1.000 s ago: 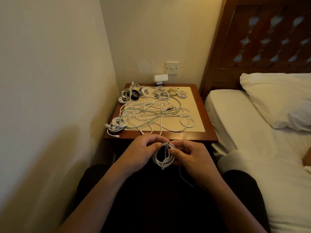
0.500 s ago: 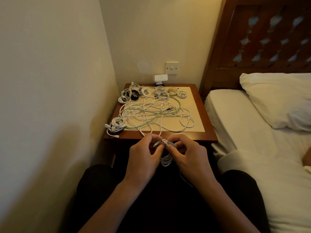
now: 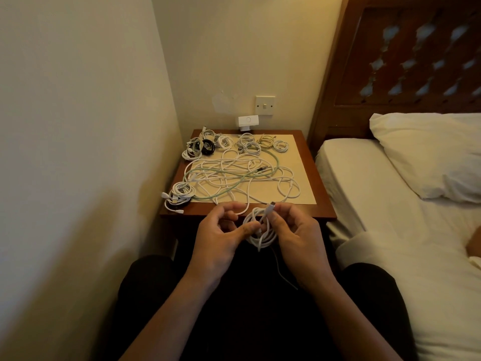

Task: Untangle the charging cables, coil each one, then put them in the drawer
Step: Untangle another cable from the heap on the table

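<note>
Tangled charging cables [image 3: 242, 175], long white and pale green ones, sprawl over the middle of a square wooden bedside table [image 3: 322, 178] with a cream inlay. Small coiled cable bundles [image 3: 250, 146] sit in a row along its back edge, and one more coiled white bundle [image 3: 180, 194] rests on the front left corner.

One white charging cable [image 3: 263, 242], wound into several loops, is held in the air just in front of the table's near edge, above a lap in dark trousers [image 3: 260, 321]. The left hand [image 3: 221, 238] has its fingers curled and pinches the loops at their left side, thumb against finger. The right hand [image 3: 294, 230] grips the same cable near its free end, with thumb and fingers closed on it. The small connector [image 3: 272, 204] sticks up above the fingertips. A thin dark cord [image 3: 283, 274] trails over the lap below the loops.

On the wall behind the table are a white switch plate [image 3: 265, 105] and a white plug-in adapter [image 3: 248, 122]. To the right stands a bed with a white sheet [image 3: 377, 204], a white pillow [image 3: 429, 155] and a carved wooden headboard [image 3: 390, 61].
</note>
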Action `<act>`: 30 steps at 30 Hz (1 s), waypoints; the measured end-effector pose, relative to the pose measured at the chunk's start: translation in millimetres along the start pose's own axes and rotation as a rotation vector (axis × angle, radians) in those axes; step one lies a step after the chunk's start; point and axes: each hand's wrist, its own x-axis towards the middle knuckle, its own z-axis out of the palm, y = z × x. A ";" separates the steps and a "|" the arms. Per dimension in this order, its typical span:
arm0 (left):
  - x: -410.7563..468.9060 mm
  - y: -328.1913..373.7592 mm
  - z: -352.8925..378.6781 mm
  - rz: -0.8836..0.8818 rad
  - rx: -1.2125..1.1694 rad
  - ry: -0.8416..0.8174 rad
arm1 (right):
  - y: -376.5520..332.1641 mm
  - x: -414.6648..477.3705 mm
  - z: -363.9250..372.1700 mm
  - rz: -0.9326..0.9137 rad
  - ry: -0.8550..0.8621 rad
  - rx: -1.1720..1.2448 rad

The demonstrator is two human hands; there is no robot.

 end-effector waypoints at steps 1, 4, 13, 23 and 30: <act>2.3 0.9 -1.2 -0.051 -0.071 -0.061 | -1.4 0.2 -0.4 0.016 -0.012 0.061; 2.3 6.8 -2.1 -0.129 -0.147 -0.239 | -3.2 -0.4 -1.3 0.018 -0.059 0.103; 7.6 3.9 -6.1 -0.009 0.223 -0.195 | 1.0 4.9 -5.4 -0.172 -0.034 -0.311; 8.5 10.6 -7.4 0.043 0.449 -0.171 | -2.6 4.6 -1.3 -0.151 -0.016 -0.099; 9.3 14.1 -7.4 -0.023 0.195 -0.264 | -6.4 7.0 -6.0 -0.038 -0.021 -0.048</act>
